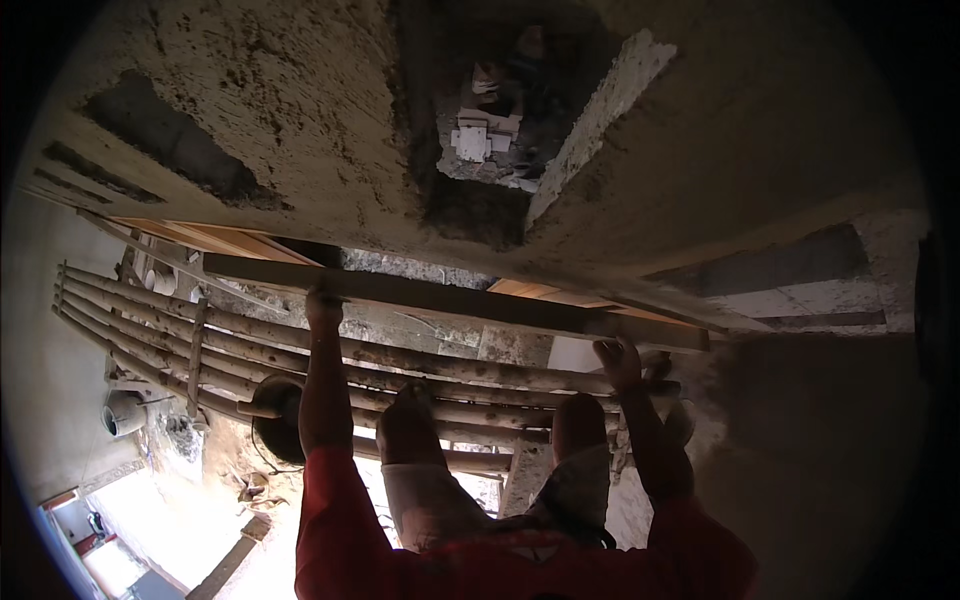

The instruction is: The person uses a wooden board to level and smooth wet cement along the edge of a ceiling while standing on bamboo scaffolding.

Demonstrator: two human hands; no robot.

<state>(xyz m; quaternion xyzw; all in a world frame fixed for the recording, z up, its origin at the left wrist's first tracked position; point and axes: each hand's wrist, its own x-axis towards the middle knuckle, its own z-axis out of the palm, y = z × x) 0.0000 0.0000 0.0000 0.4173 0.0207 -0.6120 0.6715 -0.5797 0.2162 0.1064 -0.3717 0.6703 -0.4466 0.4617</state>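
A long straight board [450,297] runs across in front of me, along the lower part of the rough plastered wall [300,120]. My left hand [323,303] is closed round its lower edge, left of the middle. Nearer the board's right end, my right hand [618,360] has its fingers bent against the lower edge; deep shade hides part of that grip. The board's far face, and whether it touches the wall all along, cannot be seen.
Under my legs lies a scaffold platform of round wooden poles [480,412] with gaps between them. A dark bucket [280,418] stands on it beside my left arm. The wall has a dark opening [490,190] above the board. Far below left, a timber [230,560] lies on bright ground.
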